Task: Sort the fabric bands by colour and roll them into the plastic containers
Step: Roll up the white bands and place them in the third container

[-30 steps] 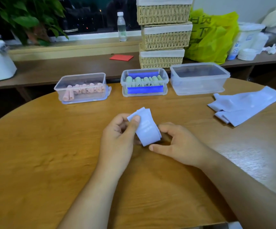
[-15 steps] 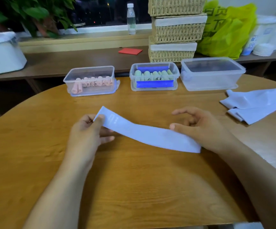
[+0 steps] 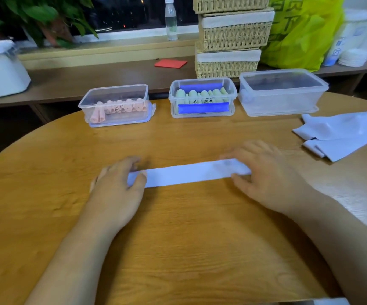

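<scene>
Now the pale band point(image 3: 189, 173) lies flat, left to right: my left hand point(image 3: 116, 188) pinching one end, my right hand point(image 3: 270, 175) pressing loose fingers on the other.

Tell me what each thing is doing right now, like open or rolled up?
white band, unrolled, flat on the table between both hands.
left hand, resting on its left end.
right hand, resting on its right end.
left container, lid off, holding pink rolls.
middle container, lid off, holding green rolls.
right container, no rolls visible inside.
white pile, loose, unrolled.
water bottle, upright, capped.
</scene>
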Action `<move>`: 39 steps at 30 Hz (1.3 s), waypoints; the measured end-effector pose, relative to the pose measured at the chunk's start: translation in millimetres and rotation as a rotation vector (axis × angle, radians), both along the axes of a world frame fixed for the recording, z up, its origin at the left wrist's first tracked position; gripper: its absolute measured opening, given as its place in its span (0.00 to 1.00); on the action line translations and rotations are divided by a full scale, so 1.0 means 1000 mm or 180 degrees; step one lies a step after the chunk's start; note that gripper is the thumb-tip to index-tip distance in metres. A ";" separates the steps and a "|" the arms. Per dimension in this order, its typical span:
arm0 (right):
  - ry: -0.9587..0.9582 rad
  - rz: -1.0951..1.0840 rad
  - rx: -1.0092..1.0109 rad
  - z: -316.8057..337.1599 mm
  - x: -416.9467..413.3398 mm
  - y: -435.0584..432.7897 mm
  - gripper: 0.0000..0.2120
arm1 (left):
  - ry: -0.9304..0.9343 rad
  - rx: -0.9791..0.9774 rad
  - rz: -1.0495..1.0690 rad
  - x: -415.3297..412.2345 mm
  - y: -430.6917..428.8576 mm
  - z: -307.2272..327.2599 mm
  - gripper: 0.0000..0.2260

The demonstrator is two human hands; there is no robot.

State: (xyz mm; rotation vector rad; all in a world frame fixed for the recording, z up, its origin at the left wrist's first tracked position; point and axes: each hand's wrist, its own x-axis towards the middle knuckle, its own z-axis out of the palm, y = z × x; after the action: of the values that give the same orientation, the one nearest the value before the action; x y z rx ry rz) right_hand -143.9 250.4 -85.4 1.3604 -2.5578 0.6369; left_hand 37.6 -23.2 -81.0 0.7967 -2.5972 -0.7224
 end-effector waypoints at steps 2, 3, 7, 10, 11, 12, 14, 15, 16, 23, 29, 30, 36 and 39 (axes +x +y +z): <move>0.0134 -0.0495 -0.0324 0.001 -0.002 0.001 0.14 | 0.0395 0.0021 0.0078 0.001 0.002 0.001 0.06; 0.0026 -0.0602 -0.0432 0.002 -0.003 0.002 0.11 | 0.0482 0.0190 0.0010 0.002 0.004 0.000 0.06; -0.0360 -0.0348 -0.0206 -0.007 0.000 -0.001 0.04 | 0.0428 0.0724 -0.0533 0.004 0.023 0.002 0.04; -0.0435 -0.0214 -0.0043 -0.009 0.004 -0.004 0.13 | 0.0332 0.0875 -0.0817 0.003 0.033 0.007 0.04; -0.0461 -0.0131 0.0083 -0.009 0.007 -0.006 0.17 | 0.0275 0.0919 -0.0932 0.003 0.035 0.008 0.04; -0.0475 -0.0066 0.0231 -0.010 0.008 -0.008 0.19 | 0.0220 0.0956 -0.1052 0.003 0.038 0.009 0.05; -0.0470 -0.0013 0.0520 -0.011 0.011 -0.010 0.21 | 0.0133 0.1036 -0.1241 0.003 0.044 0.010 0.06; -0.0466 -0.0004 0.0614 -0.011 0.011 -0.011 0.22 | 0.0115 0.1081 -0.1297 0.003 0.046 0.010 0.06; -0.0466 -0.0002 0.0651 -0.012 0.011 -0.012 0.23 | 0.0104 0.1121 -0.1328 0.003 0.048 0.010 0.06; -0.0563 0.0046 0.0370 -0.011 0.012 -0.005 0.20 | 0.0282 0.0915 -0.1184 0.000 0.045 -0.002 0.09; -0.0592 0.0316 0.0298 -0.007 0.037 0.006 0.23 | -0.0117 -0.0016 -0.1189 0.001 0.047 -0.005 0.20; -0.0533 0.0322 0.0319 -0.008 0.041 0.007 0.24 | -0.0163 -0.0108 -0.1195 0.000 0.048 -0.005 0.21; -0.0497 0.0311 0.0355 -0.008 0.049 0.011 0.24 | -0.0334 -0.0169 -0.1213 -0.001 0.046 -0.009 0.23; -0.0480 0.0281 0.0360 -0.007 0.052 0.010 0.24 | -0.0375 -0.0183 -0.1196 0.003 0.048 -0.010 0.23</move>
State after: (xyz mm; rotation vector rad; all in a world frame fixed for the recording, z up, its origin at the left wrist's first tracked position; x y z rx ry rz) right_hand -91.8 260.7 -92.7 1.5236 -2.7015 0.6416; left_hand 40.7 24.4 -91.0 0.3437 -2.8981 -0.7133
